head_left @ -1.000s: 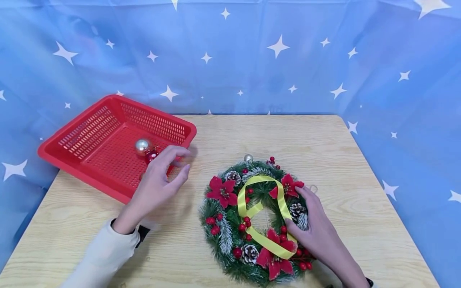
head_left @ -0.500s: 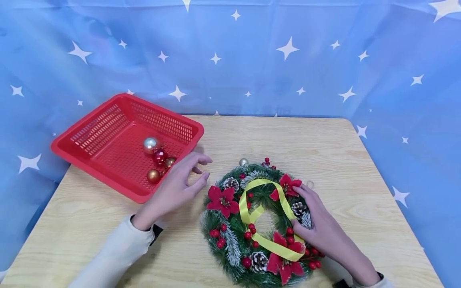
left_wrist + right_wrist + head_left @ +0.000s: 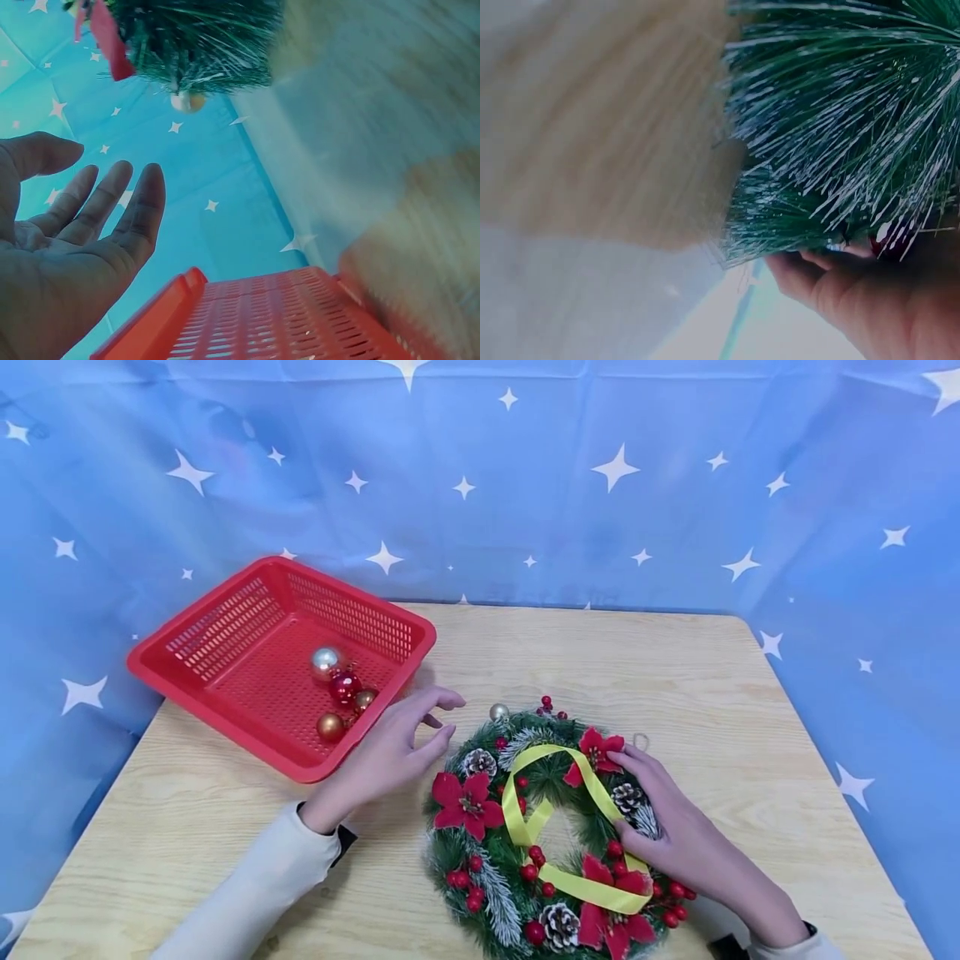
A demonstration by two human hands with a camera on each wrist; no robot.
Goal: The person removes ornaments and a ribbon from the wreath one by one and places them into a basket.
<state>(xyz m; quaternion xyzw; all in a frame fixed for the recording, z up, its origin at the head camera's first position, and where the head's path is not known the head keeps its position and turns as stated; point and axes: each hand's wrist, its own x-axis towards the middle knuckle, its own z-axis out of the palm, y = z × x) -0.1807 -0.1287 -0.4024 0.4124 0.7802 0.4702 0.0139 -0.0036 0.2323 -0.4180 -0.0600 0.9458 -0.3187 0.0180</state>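
A green Christmas wreath [image 3: 491, 906] with red poinsettias, pinecones, berries and frosted sprigs lies on the table. A yellow ribbon [image 3: 592, 893] loops loosely across it. My right hand [image 3: 678, 831] grips the wreath's right side, thumb on the inner side by the ribbon, fingers near the upper right poinsettia [image 3: 596, 756]. In the right wrist view, the fingers [image 3: 802, 277] sit at the edge of the frosted needles. My left hand [image 3: 390, 747] holds nothing and hovers between basket and wreath, fingers loosely bent. A pale ball [image 3: 498, 712] sits at the wreath's far edge.
At the left stands a red plastic basket [image 3: 258, 668] holding several baubles: a silver one [image 3: 326, 663], a red one [image 3: 345, 687] and gold-brown ones [image 3: 330, 727]. Its near right corner lies close to my left wrist. A blue starry cloth [image 3: 525, 485] hangs behind the wooden table [image 3: 712, 693].
My left hand has moved right, from over the basket's edge toward the wreath. My right hand has drawn the wreath slightly left and nearer. The head view has swung left.
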